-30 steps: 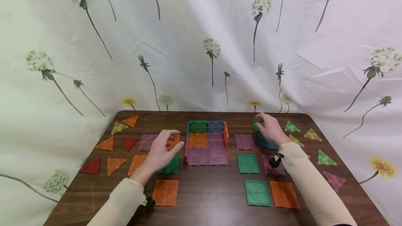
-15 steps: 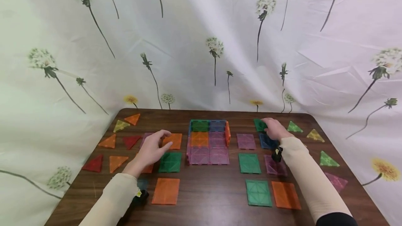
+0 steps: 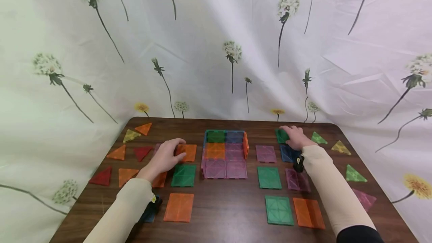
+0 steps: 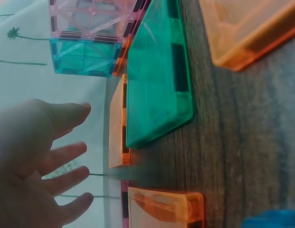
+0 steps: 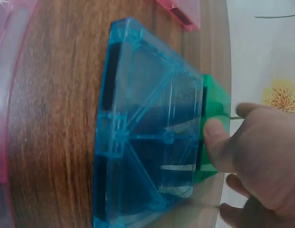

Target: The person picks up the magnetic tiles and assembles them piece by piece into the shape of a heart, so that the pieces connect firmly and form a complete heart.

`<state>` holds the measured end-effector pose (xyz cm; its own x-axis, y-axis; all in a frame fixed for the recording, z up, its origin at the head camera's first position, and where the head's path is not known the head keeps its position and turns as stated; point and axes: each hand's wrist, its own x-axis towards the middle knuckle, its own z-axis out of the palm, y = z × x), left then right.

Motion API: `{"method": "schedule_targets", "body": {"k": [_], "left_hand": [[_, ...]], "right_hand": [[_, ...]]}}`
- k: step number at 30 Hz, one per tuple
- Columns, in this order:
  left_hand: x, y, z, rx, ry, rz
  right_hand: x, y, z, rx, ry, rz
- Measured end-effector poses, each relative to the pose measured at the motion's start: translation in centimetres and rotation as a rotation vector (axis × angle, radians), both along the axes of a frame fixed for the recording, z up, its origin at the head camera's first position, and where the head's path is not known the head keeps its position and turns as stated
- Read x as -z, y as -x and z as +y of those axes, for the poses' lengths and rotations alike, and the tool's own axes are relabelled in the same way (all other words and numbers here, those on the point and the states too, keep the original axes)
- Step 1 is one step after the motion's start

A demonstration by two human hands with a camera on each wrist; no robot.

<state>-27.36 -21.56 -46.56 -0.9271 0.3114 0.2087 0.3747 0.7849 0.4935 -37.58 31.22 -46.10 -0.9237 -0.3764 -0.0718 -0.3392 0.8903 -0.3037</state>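
Observation:
Far right on the table, my right hand (image 3: 295, 137) has its thumb and index finger at a green square magnetic tile (image 3: 281, 135), thumb over its face and index fingertip at its far edge. A blue square tile (image 5: 147, 137) lies just nearer, under the wrist. My left hand (image 3: 163, 157) hovers with fingers spread above the left tiles and holds nothing. Around it lie an orange square tile (image 3: 187, 153) and a green square tile (image 4: 159, 80). Between the hands stands a box-like build of joined tiles (image 3: 225, 168), with a pink and orange floor and low upright walls.
Orange (image 3: 179, 207), green (image 3: 279, 210) and purple (image 3: 266, 153) square tiles flank the build. Triangular tiles, such as a red one (image 3: 101, 176) and a green one (image 3: 356, 173), lie along both sides. A flower-patterned cloth (image 3: 202, 55) hangs behind the table.
My right hand has come down from above the green tile to its edges. My left hand has drawn back leftward, uncovering more of the orange and green tiles. The build is unchanged.

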Motion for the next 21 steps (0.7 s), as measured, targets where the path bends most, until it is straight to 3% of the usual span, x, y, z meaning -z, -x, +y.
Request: {"method": "schedule_targets", "body": {"k": [6,14,21], "left_hand": [[0.4,0.5,0.4,0.011,0.051,-0.052],[1.0,0.8,0.3,0.088,0.142,-0.128],[0.9,1.6,0.4,0.079,0.149,-0.164]], "right_hand": [[0.4,-0.7,0.3,0.119,0.098,0.11],[0.4,-1.4,0.5,0.084,0.225,0.295],[-0.5,-1.7,-0.1,0.049,0.254,0.402]]}}
